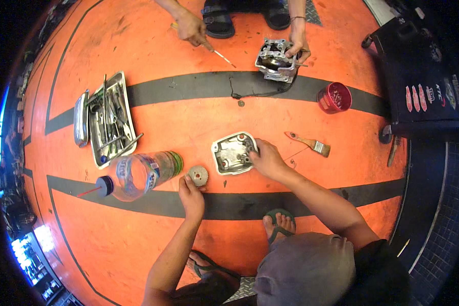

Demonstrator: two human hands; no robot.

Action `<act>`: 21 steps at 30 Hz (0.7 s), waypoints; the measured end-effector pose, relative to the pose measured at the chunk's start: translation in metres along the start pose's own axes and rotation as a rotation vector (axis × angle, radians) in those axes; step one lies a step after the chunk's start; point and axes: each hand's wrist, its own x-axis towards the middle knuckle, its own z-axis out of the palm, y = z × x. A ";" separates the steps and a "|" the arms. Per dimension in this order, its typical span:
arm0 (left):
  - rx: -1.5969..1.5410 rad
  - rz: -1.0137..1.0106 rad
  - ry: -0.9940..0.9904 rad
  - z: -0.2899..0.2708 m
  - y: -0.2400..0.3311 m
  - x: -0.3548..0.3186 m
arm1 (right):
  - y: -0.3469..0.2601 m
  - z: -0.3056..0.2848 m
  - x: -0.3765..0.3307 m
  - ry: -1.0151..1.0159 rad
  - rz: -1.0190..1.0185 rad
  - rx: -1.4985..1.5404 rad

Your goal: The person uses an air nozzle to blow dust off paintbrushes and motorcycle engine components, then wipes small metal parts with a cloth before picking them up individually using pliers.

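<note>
My left hand (191, 198) is closed around a toothed metal sprocket (198, 176) with a hole in its middle, held just above the floor. A silver cylinder head cover (228, 164) lies open side up on the orange floor to its right. My right hand (268, 162) reaches over the cover's right rim, its fingers bent together at some small dark parts (247, 151) inside. What those fingers grip is too small to make out. Left of my left hand, a clear plastic bottle (132, 176) with a dark cap and a red straw lies tilted.
Across from me, a co-worker's hand (190, 29) holds a thin stick; their other hand (300, 46) grips a cylinder head (276, 64). A tool tray (123, 84) sits left. A red cup (335, 98) and paintbrush (311, 143) lie right, near a black wheeled cabinet (418, 66).
</note>
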 end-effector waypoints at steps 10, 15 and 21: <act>0.458 0.257 0.188 0.041 0.008 -0.010 | 0.022 -0.010 -0.005 0.057 0.217 0.028; 0.445 0.434 0.006 0.067 0.030 -0.026 | 0.014 -0.010 -0.006 0.072 0.195 0.051; 0.299 0.389 -0.157 0.053 0.016 0.008 | 0.003 -0.003 -0.003 0.012 0.224 0.035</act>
